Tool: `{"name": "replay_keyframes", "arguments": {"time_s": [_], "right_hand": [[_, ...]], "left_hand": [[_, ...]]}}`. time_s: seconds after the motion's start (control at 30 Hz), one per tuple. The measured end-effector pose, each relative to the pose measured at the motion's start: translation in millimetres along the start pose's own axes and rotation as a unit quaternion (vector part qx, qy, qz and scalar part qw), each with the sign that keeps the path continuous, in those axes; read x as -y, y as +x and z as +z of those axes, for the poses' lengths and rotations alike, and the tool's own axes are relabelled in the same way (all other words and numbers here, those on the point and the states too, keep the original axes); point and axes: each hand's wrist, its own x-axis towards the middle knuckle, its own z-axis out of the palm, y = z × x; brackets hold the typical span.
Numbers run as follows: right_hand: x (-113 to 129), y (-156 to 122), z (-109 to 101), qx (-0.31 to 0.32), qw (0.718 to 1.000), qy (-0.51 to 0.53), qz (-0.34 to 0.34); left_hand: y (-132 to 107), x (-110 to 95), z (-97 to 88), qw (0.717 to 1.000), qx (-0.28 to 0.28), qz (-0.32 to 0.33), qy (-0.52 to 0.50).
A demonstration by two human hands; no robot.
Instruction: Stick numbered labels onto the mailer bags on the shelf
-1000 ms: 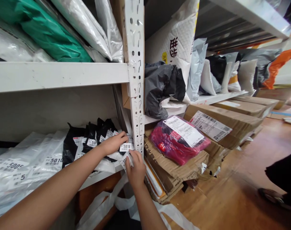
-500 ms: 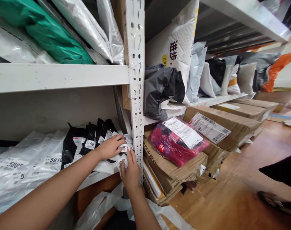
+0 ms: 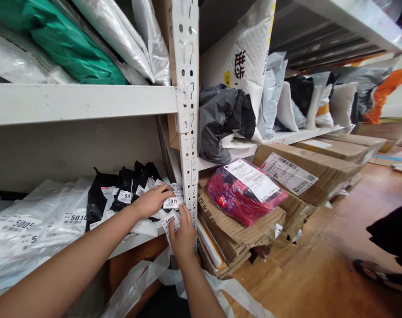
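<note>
My left hand (image 3: 153, 201) reaches over a row of bagged parcels on the lower shelf. Its fingers are bent onto a parcel whose white label (image 3: 171, 202) reads 5018. Just below and to the right, my right hand (image 3: 183, 236) has its thumb and fingers on a parcel with a partly covered white label (image 3: 169, 222). Where exactly its fingertips press is hidden. Beside my left hand are black bags (image 3: 103, 190) with number labels. Farther left lie clear plastic parcels (image 3: 20, 221) marked 5005 and 5010.
A perforated white post (image 3: 187, 132) stands right beside my hands. An upper shelf (image 3: 81, 101) holds green and silver bags. To the right, a pink-purple parcel (image 3: 244, 207) lies on cardboard boxes (image 3: 217, 225). A person's foot (image 3: 375, 271) is at the far right.
The 5018 label shows in full now, as the fingers of my right hand have shifted slightly down off it. My left hand has barely moved. The camera view has shifted slightly.
</note>
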Motion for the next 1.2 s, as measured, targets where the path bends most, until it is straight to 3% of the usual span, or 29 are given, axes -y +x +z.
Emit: {"name": "replay_keyframes", "arguments": {"time_s": [0.17,0.27,0.37,0.47,0.63,0.73,0.87,0.97,1.03,1.1,1.13,1.2], "right_hand": [[-0.2,2.6,-0.5,0.016,1.000,-0.003,-0.004],[7.2,11.8,0.7,0.064,0.998,-0.022,0.019],[19.6,25.8,2.5,0.120,0.989,-0.046,0.067],[27.8,40.7,4.4,0.144,0.985,-0.042,0.090],[23.7,61.2,9.7,0.135,0.987,0.054,0.069],[18.8,64.7,16.4,0.141,0.987,0.048,0.062],[16.0,52.2,17.6,0.106,0.991,0.032,0.081],[13.7,36.9,0.8,0.092,0.992,0.070,0.044],[10.8,29.3,-20.3,0.096,0.989,0.101,0.046],[6.4,24.5,-49.5,0.147,0.969,0.152,0.126],[3.5,22.5,-67.4,0.202,0.944,0.195,0.175],[-3.3,17.1,-110.5,0.284,0.894,0.246,0.243]], "left_hand": [[7.9,-11.9,-2.2,0.999,0.009,-0.016,0.041],[22.7,-15.2,1.8,0.993,0.042,-0.071,0.080],[35.5,-7.8,5.8,0.990,0.083,-0.103,0.046],[37.7,4.6,2.3,0.993,0.083,-0.087,0.019],[28.8,11.9,-9.2,0.987,0.087,-0.121,0.057],[30.3,8.4,-4.0,0.978,0.087,-0.178,0.064],[40.8,2.7,4.5,0.965,0.095,-0.241,0.026],[39.1,-9.6,-6.2,0.958,0.089,-0.270,0.042],[22.7,-27.0,-18.7,0.963,0.022,-0.262,0.063],[-12.5,-52.4,-25.4,0.975,-0.076,-0.207,0.026],[-38.3,-67.4,-23.1,0.978,-0.108,-0.178,-0.023],[-105.4,-99.3,-2.9,0.976,-0.072,-0.163,-0.123]]}}
